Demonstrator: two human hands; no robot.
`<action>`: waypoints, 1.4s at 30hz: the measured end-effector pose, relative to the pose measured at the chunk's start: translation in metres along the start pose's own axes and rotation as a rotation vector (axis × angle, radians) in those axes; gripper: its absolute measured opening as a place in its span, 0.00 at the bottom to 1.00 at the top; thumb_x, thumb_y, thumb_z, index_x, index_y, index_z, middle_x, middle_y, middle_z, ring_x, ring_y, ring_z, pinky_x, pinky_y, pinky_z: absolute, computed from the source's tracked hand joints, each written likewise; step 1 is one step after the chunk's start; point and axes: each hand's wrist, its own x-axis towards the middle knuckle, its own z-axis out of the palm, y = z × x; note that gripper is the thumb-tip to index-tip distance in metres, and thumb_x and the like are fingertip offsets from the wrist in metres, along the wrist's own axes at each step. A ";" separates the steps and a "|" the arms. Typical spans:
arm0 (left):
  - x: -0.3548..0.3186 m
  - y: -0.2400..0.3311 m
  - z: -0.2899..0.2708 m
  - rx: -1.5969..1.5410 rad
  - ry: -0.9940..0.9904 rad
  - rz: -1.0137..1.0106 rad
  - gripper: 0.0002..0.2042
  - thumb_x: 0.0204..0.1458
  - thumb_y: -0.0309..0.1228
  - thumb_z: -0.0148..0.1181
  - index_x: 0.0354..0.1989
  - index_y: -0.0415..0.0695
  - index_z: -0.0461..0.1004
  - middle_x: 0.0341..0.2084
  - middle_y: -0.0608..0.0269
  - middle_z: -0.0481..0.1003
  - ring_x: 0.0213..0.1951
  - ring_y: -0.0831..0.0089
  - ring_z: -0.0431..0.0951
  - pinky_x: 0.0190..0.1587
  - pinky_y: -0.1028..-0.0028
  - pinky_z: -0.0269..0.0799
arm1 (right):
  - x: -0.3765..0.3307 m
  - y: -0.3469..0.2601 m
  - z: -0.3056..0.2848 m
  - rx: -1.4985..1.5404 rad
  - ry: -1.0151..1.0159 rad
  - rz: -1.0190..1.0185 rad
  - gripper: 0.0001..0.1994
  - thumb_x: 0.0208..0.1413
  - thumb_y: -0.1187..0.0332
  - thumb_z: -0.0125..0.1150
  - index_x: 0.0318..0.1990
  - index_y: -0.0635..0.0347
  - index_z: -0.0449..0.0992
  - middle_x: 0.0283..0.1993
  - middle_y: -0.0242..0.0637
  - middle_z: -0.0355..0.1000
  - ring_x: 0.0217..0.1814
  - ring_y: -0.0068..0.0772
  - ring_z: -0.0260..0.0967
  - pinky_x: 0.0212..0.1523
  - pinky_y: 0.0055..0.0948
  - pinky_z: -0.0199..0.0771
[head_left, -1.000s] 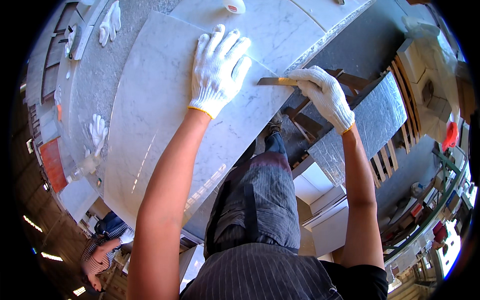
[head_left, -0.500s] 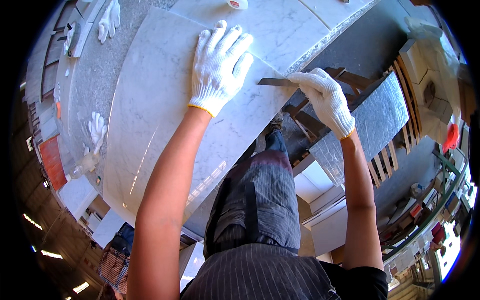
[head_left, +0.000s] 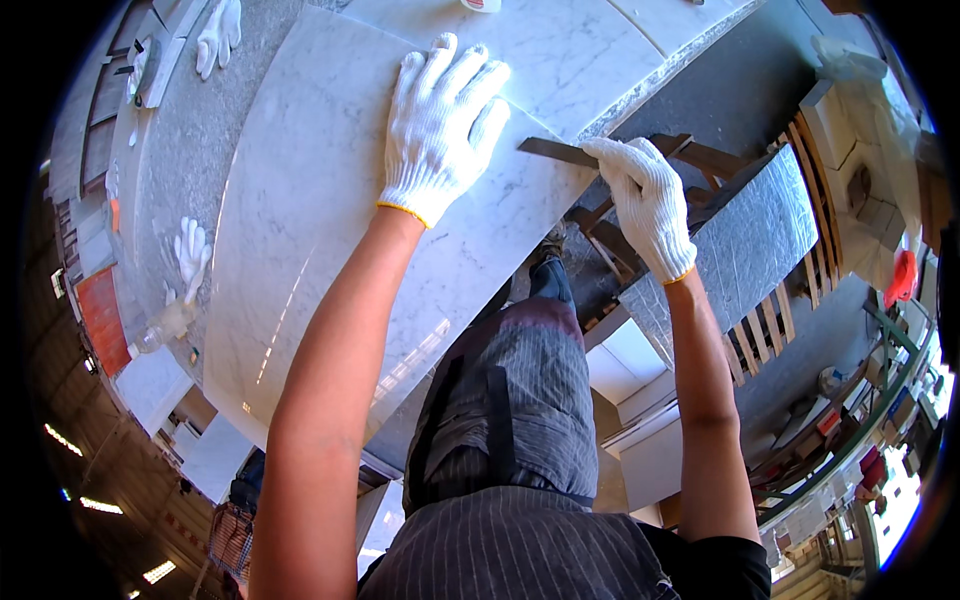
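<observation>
A white marble slab point(head_left: 300, 200) with grey veins lies in front of me, meeting another marble slab point(head_left: 560, 60) along a thin seam. My left hand point(head_left: 440, 135), in a white knit glove, rests flat on the near slab with its fingers spread. In a matching glove, my right hand point(head_left: 643, 205) pinches one end of a thin, dark, flat strip point(head_left: 556, 151) at the slab's right edge. The strip reaches left over the marble near the seam; whether it touches the surface I cannot tell. Some right-hand fingers are hidden behind the palm.
Spare white gloves point(head_left: 218, 40) and a clear plastic bottle point(head_left: 160, 328) lie on the grey surface at left. Part of a white container point(head_left: 481, 5) shows at the top. To the right stand a grey stone-like slab point(head_left: 760, 225) and wooden slats point(head_left: 770, 330).
The strip has tilted, its free end rising a little toward the far side. My right hand has shifted slightly left at the wrist. My left hand stays nearly in place.
</observation>
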 end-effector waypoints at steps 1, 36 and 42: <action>-0.001 0.000 0.000 0.003 -0.003 -0.001 0.15 0.56 0.38 0.54 0.51 0.52 0.75 0.53 0.59 0.71 0.61 0.53 0.63 0.64 0.53 0.52 | -0.004 0.000 0.002 0.000 0.018 0.018 0.12 0.54 0.80 0.54 0.43 0.61 0.79 0.30 0.43 0.71 0.31 0.39 0.69 0.32 0.31 0.69; 0.002 0.002 0.000 0.030 -0.025 0.012 0.16 0.56 0.39 0.53 0.50 0.50 0.75 0.53 0.58 0.71 0.60 0.52 0.63 0.64 0.54 0.52 | -0.035 -0.011 0.002 0.112 -0.044 0.017 0.11 0.52 0.82 0.55 0.41 0.61 0.80 0.31 0.43 0.73 0.30 0.37 0.71 0.31 0.31 0.71; 0.001 0.002 0.000 0.013 -0.024 0.005 0.16 0.57 0.39 0.52 0.51 0.51 0.75 0.53 0.58 0.71 0.61 0.53 0.63 0.64 0.53 0.52 | -0.055 -0.011 -0.015 0.514 -0.068 0.393 0.17 0.51 0.85 0.53 0.45 0.57 0.80 0.33 0.34 0.72 0.35 0.26 0.69 0.38 0.28 0.72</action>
